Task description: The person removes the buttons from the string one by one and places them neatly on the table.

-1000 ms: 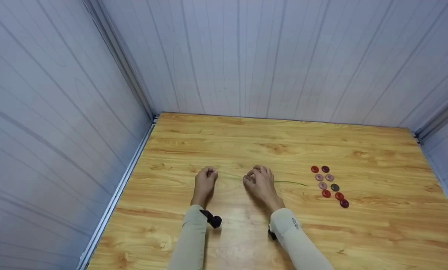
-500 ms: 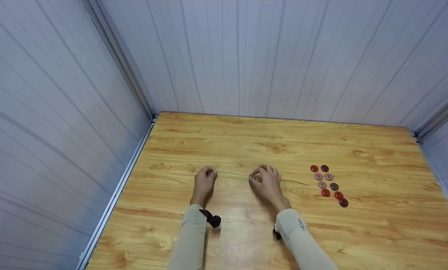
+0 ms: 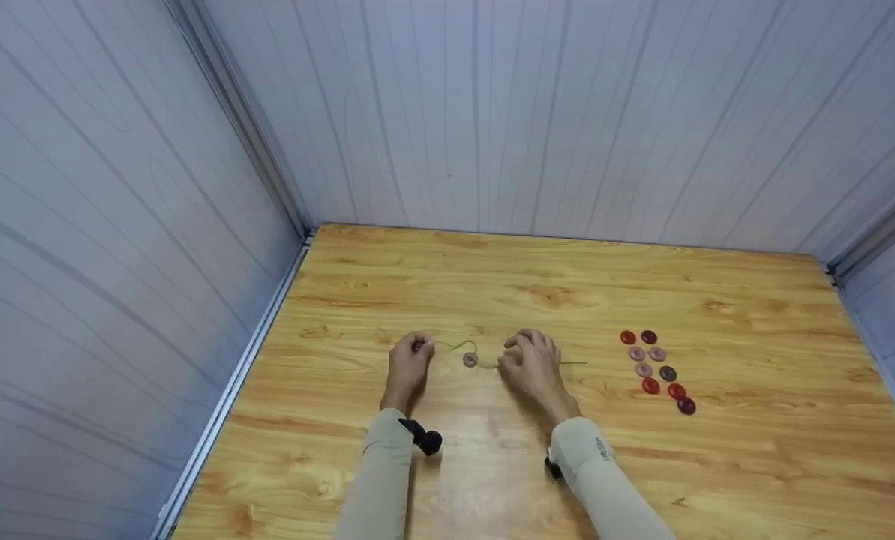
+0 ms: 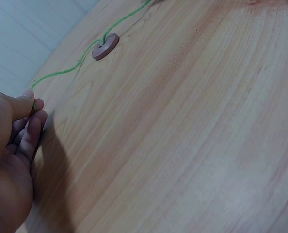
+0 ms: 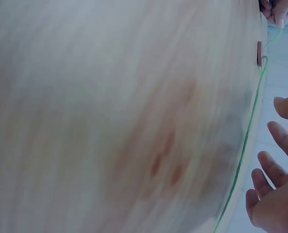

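My left hand (image 3: 409,364) pinches one end of a thin green cord (image 4: 66,71) between thumb and fingers. The cord runs through a hole in a dusty-pink button (image 4: 105,47), which lies on the table between the hands. In the head view, this button (image 3: 470,360) is just left of my right hand (image 3: 533,367). Fingers parted and slightly bent, the right hand (image 5: 280,170) hovers beside the cord (image 5: 246,141) and holds nothing in the right wrist view. The cord's free end sticks out past the right hand.
Several loose buttons lie in a cluster on the right of the wooden table (image 3: 552,296), among them a red button (image 3: 628,337), a pink button (image 3: 644,370) and a dark grey button (image 3: 668,373). Pale panel walls (image 3: 447,112) border the table's back and sides.
The right hand has shifted slightly right and let go of the pink button, which now lies on the table. The cord, taut before, has gone slack and curved; its free end has drawn left.
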The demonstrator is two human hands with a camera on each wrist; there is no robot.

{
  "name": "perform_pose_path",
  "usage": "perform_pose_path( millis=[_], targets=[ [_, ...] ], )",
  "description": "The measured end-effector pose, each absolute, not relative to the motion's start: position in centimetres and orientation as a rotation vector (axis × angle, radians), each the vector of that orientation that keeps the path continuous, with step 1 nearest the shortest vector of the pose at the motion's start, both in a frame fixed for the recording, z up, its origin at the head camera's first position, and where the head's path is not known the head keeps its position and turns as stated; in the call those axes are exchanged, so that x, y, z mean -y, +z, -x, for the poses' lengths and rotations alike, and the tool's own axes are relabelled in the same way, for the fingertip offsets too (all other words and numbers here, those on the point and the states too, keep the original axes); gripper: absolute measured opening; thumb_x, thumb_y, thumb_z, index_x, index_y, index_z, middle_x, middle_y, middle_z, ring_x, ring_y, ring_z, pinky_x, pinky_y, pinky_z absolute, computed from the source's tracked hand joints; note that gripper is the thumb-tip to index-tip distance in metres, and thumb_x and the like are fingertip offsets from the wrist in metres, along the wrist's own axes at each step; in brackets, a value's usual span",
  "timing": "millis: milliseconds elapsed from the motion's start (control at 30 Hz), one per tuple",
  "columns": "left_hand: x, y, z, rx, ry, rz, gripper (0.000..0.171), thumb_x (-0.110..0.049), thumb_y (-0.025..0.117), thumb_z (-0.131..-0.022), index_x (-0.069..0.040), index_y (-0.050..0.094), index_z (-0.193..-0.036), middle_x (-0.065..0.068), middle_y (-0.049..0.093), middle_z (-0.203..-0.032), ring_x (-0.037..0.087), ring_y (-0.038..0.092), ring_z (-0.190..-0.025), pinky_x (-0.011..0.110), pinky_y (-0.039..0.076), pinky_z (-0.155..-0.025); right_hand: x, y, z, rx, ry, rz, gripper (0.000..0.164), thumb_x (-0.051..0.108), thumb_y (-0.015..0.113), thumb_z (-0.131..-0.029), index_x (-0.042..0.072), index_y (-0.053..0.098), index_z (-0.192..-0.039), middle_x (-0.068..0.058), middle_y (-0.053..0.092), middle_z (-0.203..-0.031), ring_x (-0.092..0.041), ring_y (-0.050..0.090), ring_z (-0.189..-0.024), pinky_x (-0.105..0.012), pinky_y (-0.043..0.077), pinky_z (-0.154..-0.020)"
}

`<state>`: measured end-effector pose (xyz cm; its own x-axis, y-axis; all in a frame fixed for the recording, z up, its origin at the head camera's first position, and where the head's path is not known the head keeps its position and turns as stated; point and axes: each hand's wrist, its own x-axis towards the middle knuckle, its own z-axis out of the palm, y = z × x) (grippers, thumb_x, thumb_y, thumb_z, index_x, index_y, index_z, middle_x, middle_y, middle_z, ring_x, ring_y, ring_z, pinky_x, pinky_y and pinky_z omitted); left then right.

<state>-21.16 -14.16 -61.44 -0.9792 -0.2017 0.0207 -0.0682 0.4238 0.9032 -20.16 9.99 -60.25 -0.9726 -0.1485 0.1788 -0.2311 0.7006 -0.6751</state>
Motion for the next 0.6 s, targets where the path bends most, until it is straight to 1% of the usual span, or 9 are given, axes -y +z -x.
perform_pose_path(
  millis=[100,367,600],
  targets=[
    [14.0,-61.6,21.3,2.534,-1.616,-0.248,0.011,-0.011,0.062,-0.093,-0.001,0.066,-0.095,0.009,0.065,-0.087,0.018,0.058,-0.082,0.031,0.048,-0.075,-9.6,-60.1,20.3,2.815,1.147,-0.315,0.022,0.024,0.069,-0.088,0.012,0.065,-0.107,-0.012,0.051,-0.132,-0.033,0.038,-0.124,-0.054,0.026,-0.102],
    [14.0,-61.7,21.3,2.539,-1.619,-0.269,0.009,-0.011,0.061,-0.093,-0.003,0.066,-0.094,0.008,0.064,-0.088,0.018,0.058,-0.084,0.032,0.048,-0.077,-8.5,-60.5,20.5,2.866,1.128,-0.341,0.023,0.026,0.070,-0.088,0.012,0.066,-0.105,-0.011,0.050,-0.130,-0.032,0.038,-0.125,-0.052,0.024,-0.105],
    [14.1,-61.5,21.1,2.545,-1.630,-0.244,0.010,-0.012,0.060,-0.094,-0.003,0.066,-0.095,0.008,0.065,-0.088,0.018,0.058,-0.082,0.032,0.049,-0.076,-7.5,-60.5,20.3,2.872,1.116,-0.358,0.022,0.027,0.069,-0.087,0.012,0.066,-0.103,-0.010,0.051,-0.128,-0.032,0.039,-0.122,-0.052,0.026,-0.104]
  ],
)
